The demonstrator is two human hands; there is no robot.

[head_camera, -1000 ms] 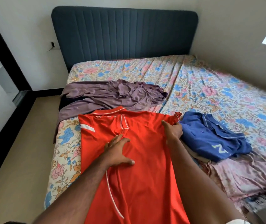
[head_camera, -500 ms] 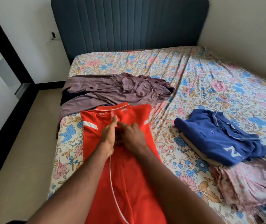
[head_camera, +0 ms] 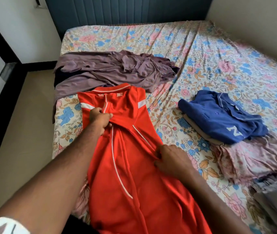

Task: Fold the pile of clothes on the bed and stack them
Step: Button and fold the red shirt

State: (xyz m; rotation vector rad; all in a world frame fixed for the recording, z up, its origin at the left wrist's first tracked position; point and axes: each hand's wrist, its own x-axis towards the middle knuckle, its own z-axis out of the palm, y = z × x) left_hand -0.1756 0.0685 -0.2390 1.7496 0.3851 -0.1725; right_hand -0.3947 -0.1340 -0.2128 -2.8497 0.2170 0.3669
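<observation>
- A red shirt [head_camera: 129, 159] lies lengthwise on the near left part of the bed [head_camera: 210, 53], collar away from the person and hem running out of view toward them, both sides folded in to make a narrow strip.
- The right hand [head_camera: 172, 160] pinches the shirt's right folded edge halfway down, fingers curled on the cloth, probably to pull the crease straight.
- The left hand [head_camera: 100, 120] grips a bunch of cloth just below the collar, seemingly anchoring the top.
- To the right, apart across bare floral sheet, a folded blue shirt [head_camera: 222, 117] tops the stack, likely the red one's destination.
- Beyond the collar, touching it, a crumpled mauve garment [head_camera: 110, 71] waits unfolded.
- The bed's left edge runs close beside the shirt; open sheet lies to the far right.
</observation>
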